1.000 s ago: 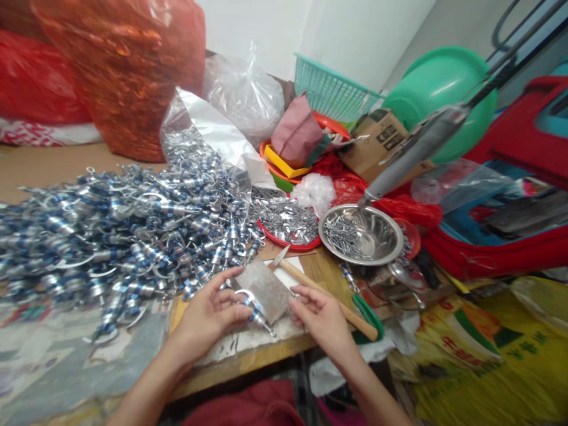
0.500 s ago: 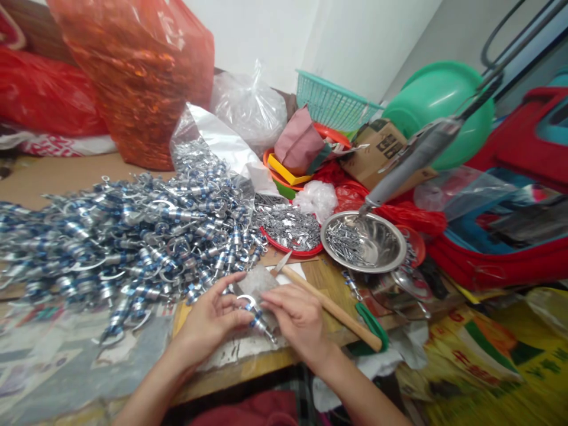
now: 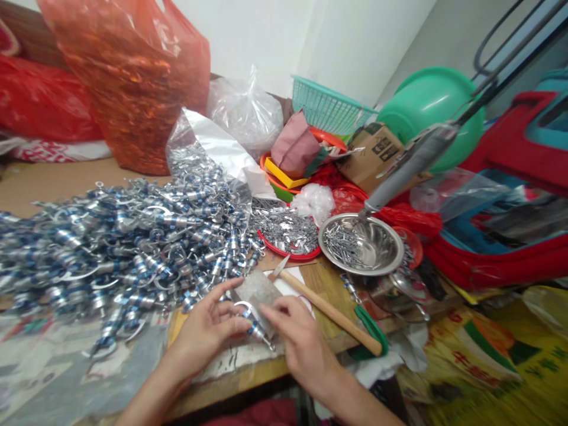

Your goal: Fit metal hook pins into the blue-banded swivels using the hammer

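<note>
My left hand (image 3: 210, 325) holds a small silver-and-blue metal assembly (image 3: 256, 329) with a curved hook, between thumb and fingers. My right hand (image 3: 299, 337) is beside it, fingers bent near the part; whether a small piece is between its fingertips is hidden. Behind both hands sits a grey metal block (image 3: 257, 290). A wooden-handled tool (image 3: 332, 313) lies just right of the block, with a pointed blade (image 3: 279, 267) near its upper end. A large heap of similar assemblies (image 3: 110, 248) covers the table to the left.
A red tray (image 3: 288, 234) of small metal pieces and a steel bowl (image 3: 377, 248) of pins stand behind the hands. A grey-handled lever (image 3: 412, 165) reaches over the bowl. Farther back are plastic bags (image 3: 133, 89), a green basin (image 3: 435, 112) and a cardboard box (image 3: 375, 154).
My right hand has shifted slightly down and away from the hook, showing more of the block. The assembly stays in my left hand. The whole view has moved a little.
</note>
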`<state>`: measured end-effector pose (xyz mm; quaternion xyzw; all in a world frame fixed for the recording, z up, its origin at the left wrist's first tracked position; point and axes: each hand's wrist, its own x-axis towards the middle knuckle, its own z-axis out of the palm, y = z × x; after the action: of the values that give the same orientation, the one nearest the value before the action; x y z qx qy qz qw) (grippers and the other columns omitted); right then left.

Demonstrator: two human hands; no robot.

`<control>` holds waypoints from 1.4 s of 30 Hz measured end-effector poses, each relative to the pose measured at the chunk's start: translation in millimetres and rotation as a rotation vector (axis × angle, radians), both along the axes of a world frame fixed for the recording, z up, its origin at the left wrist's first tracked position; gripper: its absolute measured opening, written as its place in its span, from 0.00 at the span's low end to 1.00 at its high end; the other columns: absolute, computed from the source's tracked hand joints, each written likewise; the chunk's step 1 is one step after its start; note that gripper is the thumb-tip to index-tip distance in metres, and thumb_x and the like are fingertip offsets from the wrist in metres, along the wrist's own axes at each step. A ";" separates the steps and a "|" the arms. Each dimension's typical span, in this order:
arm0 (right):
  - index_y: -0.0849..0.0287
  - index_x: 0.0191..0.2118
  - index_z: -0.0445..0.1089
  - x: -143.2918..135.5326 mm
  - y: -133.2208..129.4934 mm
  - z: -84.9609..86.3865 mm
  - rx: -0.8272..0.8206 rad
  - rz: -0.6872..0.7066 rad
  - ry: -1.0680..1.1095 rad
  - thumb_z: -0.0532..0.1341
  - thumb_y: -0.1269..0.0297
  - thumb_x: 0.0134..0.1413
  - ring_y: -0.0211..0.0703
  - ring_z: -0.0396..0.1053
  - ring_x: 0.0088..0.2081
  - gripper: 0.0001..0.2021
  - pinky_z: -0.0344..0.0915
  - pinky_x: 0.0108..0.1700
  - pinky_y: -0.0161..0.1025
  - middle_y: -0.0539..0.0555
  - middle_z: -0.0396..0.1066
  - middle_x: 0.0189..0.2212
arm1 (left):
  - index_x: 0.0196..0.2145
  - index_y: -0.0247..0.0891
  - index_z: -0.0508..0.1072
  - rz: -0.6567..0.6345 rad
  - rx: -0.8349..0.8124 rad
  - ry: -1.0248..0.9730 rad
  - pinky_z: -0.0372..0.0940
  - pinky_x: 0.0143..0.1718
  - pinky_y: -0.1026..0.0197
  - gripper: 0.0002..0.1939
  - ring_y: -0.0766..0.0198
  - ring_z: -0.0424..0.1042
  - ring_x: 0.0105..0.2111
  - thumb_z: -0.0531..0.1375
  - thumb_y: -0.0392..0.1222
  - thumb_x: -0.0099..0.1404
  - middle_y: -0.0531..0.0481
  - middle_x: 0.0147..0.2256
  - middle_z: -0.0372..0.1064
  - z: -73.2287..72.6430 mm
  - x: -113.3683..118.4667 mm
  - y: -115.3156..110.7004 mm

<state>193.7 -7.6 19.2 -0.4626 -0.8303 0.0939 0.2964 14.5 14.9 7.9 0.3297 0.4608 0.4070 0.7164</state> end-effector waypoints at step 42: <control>0.61 0.40 0.72 43.8 93.9 -7.6 -0.169 -0.346 -0.068 0.52 0.65 0.56 0.40 0.67 0.40 0.13 0.61 0.43 0.35 0.57 0.71 0.36 | 0.21 0.44 0.78 0.099 0.553 0.638 0.62 0.36 0.61 0.04 0.58 0.69 0.35 0.64 0.43 0.46 0.48 0.32 0.69 3.6 0.6 -5.6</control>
<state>237.5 86.2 11.6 -0.6246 -0.7370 0.0952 0.2401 15.1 9.3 11.5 0.5966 0.5479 0.4268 0.4022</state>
